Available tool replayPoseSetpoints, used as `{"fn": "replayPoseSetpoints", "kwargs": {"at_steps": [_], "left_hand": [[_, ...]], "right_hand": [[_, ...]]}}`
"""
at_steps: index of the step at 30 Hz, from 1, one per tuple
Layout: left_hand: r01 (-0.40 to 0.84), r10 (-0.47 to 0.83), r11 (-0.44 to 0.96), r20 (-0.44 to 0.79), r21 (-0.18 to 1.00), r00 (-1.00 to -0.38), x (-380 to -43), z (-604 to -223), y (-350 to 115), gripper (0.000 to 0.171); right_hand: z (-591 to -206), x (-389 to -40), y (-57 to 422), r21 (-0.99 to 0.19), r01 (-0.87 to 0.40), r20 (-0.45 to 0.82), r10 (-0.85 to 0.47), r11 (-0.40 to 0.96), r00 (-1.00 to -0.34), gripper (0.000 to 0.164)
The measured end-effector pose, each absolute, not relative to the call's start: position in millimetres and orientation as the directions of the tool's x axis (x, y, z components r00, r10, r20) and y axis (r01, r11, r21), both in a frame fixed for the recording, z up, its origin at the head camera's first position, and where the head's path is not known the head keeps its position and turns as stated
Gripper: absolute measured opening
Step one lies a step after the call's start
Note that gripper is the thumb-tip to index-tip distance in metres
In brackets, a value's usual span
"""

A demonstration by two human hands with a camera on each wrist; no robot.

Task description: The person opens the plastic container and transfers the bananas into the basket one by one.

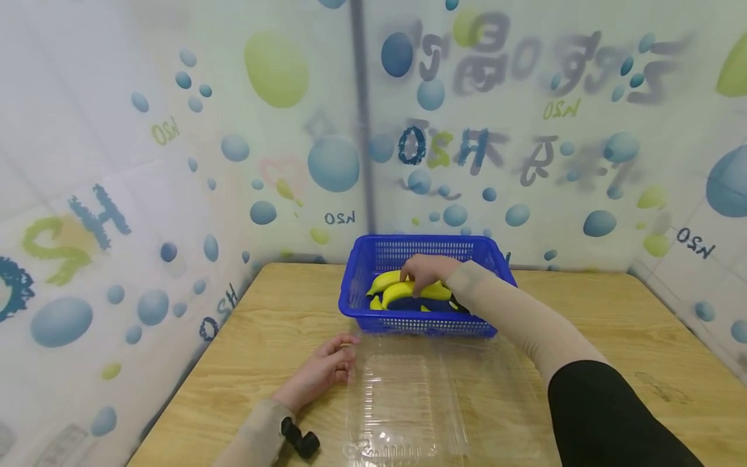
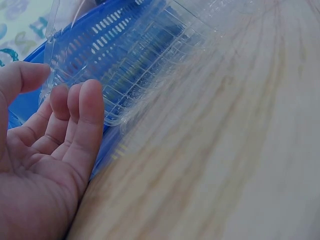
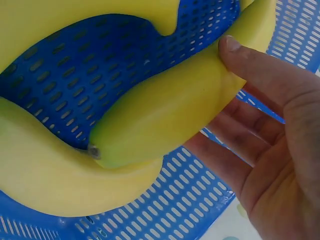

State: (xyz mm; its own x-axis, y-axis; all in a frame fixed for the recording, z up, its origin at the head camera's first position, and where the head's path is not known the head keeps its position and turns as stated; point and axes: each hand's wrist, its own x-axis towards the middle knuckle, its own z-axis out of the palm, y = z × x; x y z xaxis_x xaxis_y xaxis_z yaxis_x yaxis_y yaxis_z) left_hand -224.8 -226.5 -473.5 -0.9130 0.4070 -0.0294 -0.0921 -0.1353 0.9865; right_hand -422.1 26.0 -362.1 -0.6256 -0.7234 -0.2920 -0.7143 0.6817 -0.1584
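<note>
In the right wrist view my right hand grips a yellow banana, thumb on its upper side and fingers beneath. This banana is inside a blue perforated basket, with another banana under its tip and one more beyond. My left hand is beside the left edge of a clear plastic clamshell box, its fingers loosely curled and holding nothing. Whether those fingertips touch the box I cannot tell. The box lies opened out in front of the basket.
The wooden table carries the basket near its back edge. Behind it hangs a pale curtain with blue and green dots, and more of it rises at both sides. A small black device is strapped to the left wrist.
</note>
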Motion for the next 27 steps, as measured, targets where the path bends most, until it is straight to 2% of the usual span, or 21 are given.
{"fn": "replayPoseSetpoints", "kwargs": {"at_steps": [17, 27], "left_hand": [[-0.106, 0.409, -0.124, -0.047, 0.987, -0.911, -225.0, -470.5, -226.8, 0.043], [-0.088, 0.423, -0.173, -0.007, 0.981, -0.906, -223.1, -471.8, -225.1, 0.036]], "right_hand": [[-368.8, -422.1, 34.0, -0.183, -0.646, -0.327, -0.666, 0.741, -0.671, 0.045], [-346.5, -420.6, 55.0, -0.190, -0.630, -0.269, -0.657, 0.753, -0.704, 0.043]]}}
